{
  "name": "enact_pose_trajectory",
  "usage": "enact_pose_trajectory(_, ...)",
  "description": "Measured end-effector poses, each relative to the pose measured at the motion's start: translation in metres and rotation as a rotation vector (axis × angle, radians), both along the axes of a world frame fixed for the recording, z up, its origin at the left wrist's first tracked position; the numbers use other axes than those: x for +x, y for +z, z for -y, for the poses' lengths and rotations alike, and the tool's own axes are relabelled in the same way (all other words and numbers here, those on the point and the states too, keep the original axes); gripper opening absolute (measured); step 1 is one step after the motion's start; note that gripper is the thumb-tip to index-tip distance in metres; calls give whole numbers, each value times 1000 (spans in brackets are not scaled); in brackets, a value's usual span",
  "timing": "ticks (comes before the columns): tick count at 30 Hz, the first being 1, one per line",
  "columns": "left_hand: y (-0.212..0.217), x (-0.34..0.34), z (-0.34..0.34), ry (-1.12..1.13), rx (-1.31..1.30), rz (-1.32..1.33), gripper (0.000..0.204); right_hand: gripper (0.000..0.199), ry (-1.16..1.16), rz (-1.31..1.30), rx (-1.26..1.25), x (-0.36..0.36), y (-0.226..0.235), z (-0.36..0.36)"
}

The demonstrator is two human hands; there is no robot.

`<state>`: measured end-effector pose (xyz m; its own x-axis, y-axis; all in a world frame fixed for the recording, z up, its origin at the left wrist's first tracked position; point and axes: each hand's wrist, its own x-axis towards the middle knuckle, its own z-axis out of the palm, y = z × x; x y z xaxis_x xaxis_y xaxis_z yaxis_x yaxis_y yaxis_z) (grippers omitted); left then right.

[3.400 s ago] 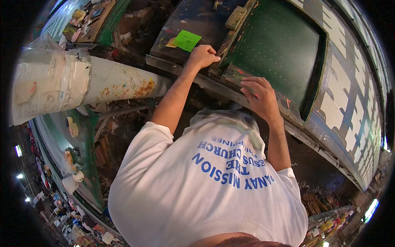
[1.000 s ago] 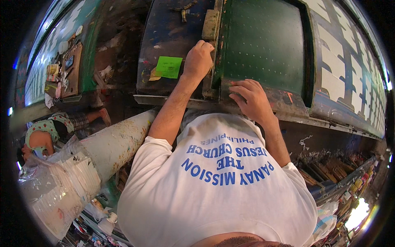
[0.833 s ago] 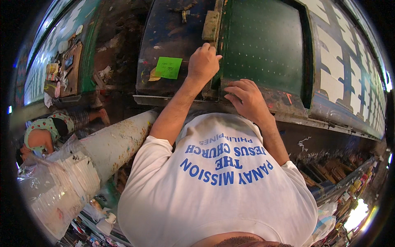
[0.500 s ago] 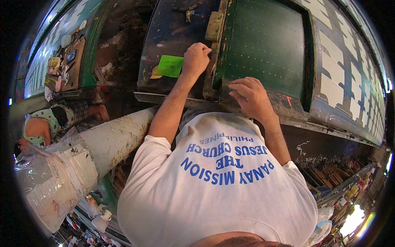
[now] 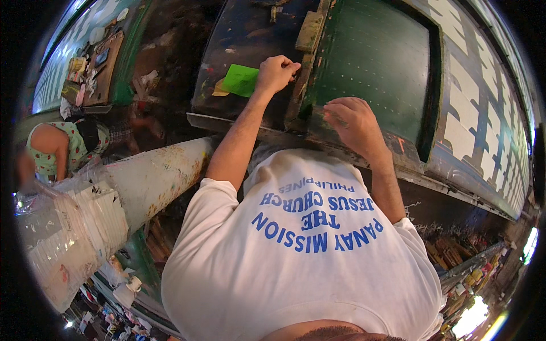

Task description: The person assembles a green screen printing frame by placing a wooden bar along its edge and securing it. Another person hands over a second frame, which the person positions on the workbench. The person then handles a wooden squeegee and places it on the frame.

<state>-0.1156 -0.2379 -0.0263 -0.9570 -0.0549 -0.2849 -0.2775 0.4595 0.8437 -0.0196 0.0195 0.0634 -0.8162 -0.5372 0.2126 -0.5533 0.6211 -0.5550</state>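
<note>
My left hand [image 5: 277, 75] is over the dark, paint-marked board, its fingers pinched together beside the wooden edge of a frame. Whatever it pinches, if anything, is too small to make out. Against that wrist lies a bright green paper note [image 5: 239, 80], with a yellowish scrap [image 5: 219, 88] poking out under it. My right hand [image 5: 357, 126] hovers at the near edge of the framed dark green panel [image 5: 372, 68], which carries rows of small pale dots. Its fingers curl inward, and their tips are partly hidden.
A wood block [image 5: 309, 31] sits on the frame's left side. To my left runs a thick, stained pipe-like column [image 5: 165, 170] wrapped in plastic. Another person [image 5: 71, 142] bends beyond it. White cut-out shapes [image 5: 466, 102] cover the table at right.
My right hand's fingers have curled in further. My left hand keeps its pinch near the frame edge. The other person has shifted posture, and the whole view has tilted slightly.
</note>
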Motion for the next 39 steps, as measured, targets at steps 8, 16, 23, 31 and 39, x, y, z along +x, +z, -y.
enact_pose_trajectory(8,27,75,27,-203,-133,-10,34,21,-38,21,24,9,-8,-4)
enact_pose_trajectory(16,33,104,14,-175,-111,-60,36,23,1,37,13,10,-7,9)
enact_pose_trajectory(23,4,62,12,-25,-8,-141,45,23,41,43,57,6,-5,18)
enact_pose_trajectory(31,-10,24,-2,-3,97,-49,30,24,2,66,66,5,-2,12)
enact_pose_trajectory(39,-4,21,14,54,-31,-145,15,23,-3,78,84,-1,-6,12)
